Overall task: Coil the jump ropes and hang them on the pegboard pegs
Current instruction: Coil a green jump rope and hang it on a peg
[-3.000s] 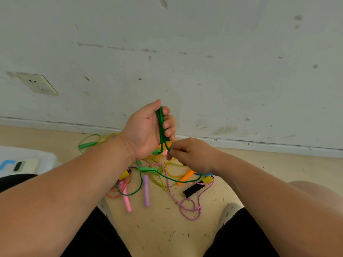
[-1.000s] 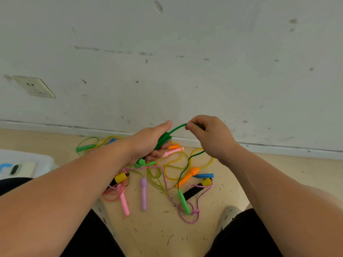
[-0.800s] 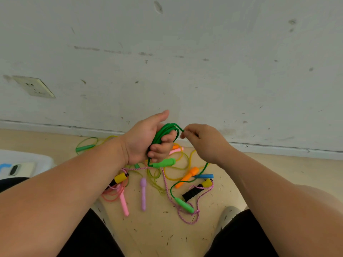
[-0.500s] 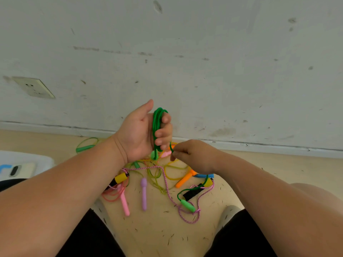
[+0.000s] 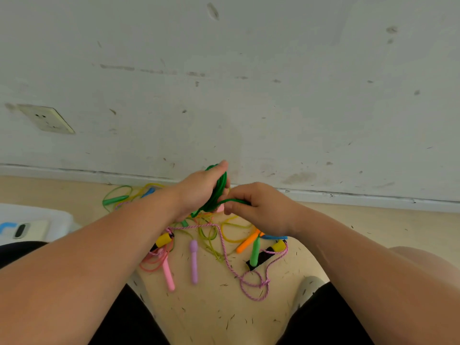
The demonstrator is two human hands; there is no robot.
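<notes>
Left hand (image 5: 199,192) wrapped tight round a bundle of green rope (image 5: 219,189), held up low in front of the wall (image 5: 273,83) — right hand (image 5: 261,207) pinching a loose strand just beside the bundle, a green handle (image 5: 255,252) below it. White bin (image 5: 58,215) at the left edge, a pale flat device (image 5: 26,229) on or in it, hard to tell. Tangle of other ropes (image 5: 211,239) on the floor (image 5: 385,227) between the knees, near the baseboard (image 5: 373,197) — tan floor stretches rightward.

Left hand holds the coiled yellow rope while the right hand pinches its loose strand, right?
Not quite: the head view shows the coil in the left hand is the green rope, not yellow. The right hand does pinch its loose strand.
</notes>
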